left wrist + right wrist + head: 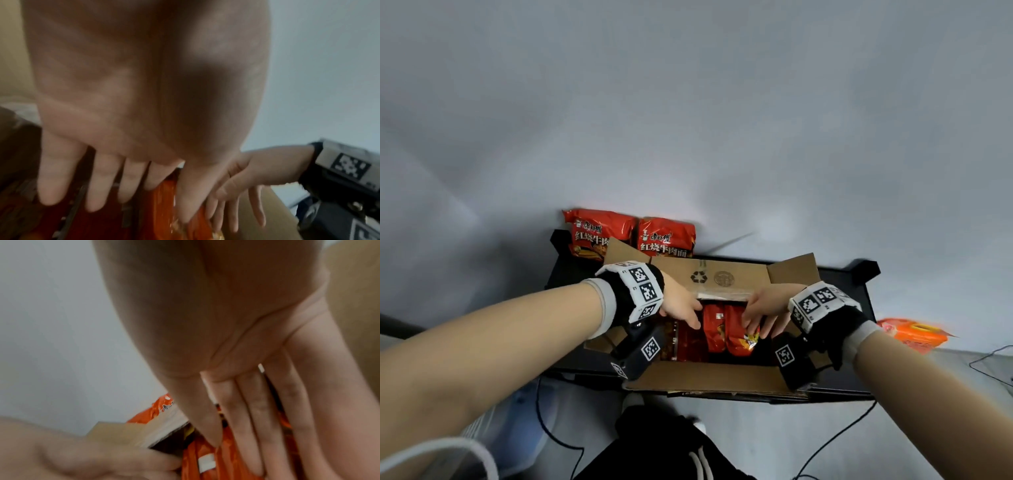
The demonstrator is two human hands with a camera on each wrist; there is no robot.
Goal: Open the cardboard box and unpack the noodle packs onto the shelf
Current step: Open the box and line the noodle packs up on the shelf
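Both hands reach into the open cardboard box (722, 281). The left hand (681, 308) and right hand (763, 313) have straight, loose fingers over the red noodle packs (726, 329) inside. Two more packs (633, 236) stand behind the box.

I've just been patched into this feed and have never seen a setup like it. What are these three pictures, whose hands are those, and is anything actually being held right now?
No machine here: a person wears three cameras. The wide picture is from the head, looking down; the two close, blurry ones are from each wrist, looking along the fingers. The left hand and right hand both reach into the open cardboard box on a black shelf. Fingers are straight, touching the red noodle packs in the box; no grip has closed yet. Two noodle packs already stand behind the box against the wall. An orange packet lies off to the right.
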